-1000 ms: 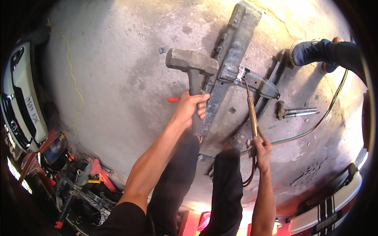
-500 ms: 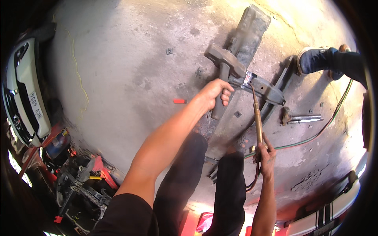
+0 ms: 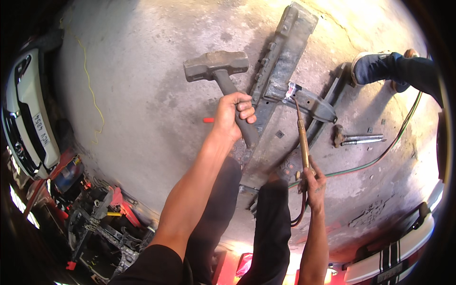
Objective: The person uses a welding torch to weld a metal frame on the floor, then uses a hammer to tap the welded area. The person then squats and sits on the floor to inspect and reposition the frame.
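Note:
Wrapped round the dark handle of a sledgehammer [image 3: 214, 64] is my left hand [image 3: 233, 113]. Its heavy head is raised left of a long dark metal beam [image 3: 288, 52]. In my right hand [image 3: 313, 183] is a brass gas torch [image 3: 302, 137], gripped by its rear end. The torch's bent tip points up to a metal bracket [image 3: 311, 103] that juts from the beam's right side. A bright, reddish glowing spot shows where bracket and beam meet, right by the tip. The sledgehammer hides part of the beam's lower end.
A smaller hammer [image 3: 338, 136] lies right of the bracket beside metal bars. Twin gas hoses [image 3: 380, 164] curve across the floor to the right. Another person's shoe [image 3: 365, 69] stands at upper right. A car bumper [image 3: 35, 114] is at left, with a heap of parts [image 3: 102, 223] below it.
The sledgehammer has swung left, away from the beam, uncovering more of it. My right hand keeps the torch tip by the glowing joint. The whole view has shifted slightly.

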The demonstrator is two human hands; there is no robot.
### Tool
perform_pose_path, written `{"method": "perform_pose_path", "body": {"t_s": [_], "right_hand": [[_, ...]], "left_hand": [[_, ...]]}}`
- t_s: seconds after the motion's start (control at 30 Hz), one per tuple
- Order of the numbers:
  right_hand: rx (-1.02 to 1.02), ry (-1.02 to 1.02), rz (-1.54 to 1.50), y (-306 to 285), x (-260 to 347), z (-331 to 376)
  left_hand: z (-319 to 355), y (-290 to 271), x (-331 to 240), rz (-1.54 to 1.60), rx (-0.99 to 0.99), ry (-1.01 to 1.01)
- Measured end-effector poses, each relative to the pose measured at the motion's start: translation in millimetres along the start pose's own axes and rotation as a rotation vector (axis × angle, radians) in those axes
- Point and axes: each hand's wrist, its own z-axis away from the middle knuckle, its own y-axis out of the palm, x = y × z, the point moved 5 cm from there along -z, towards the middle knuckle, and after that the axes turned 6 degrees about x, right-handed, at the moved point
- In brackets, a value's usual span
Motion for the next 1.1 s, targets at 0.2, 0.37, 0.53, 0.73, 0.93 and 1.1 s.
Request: {"method": "perform_pose_path", "body": {"t_s": [0.2,0.37,0.53,0.73,0.93,1.1], "right_hand": [[0.024,-0.021,0.0,-1.2,4.1,-7.0],[0.036,0.002,0.019,4.4,10.5,1.6],[0.005,-0.028,0.029,4.7,13.6,5.3],[0.004,-0.046,0.076,18.3,13.1,6.5],[-0.037,-0.041,0.079,12.2,23.1,14.3],[-0.042,-0.012,0.074,17.0,21.2,13.8]], "left_hand": [[-60.2,-34.8,42.1,-0.116,-0.047,-0.25],[-47.1,-49.4,33.2,0.126,-0.053,-0.267],[-30.4,-81.9,-4.0,0.107,-0.065,-0.291],[-39.9,-145.1,-86.3,-0.414,-0.194,-0.107],[-14.4,-190.6,-153.4,-1.217,-0.351,-0.173],[0.0,-199.4,-134.3,-1.161,-0.414,0.012]]}}
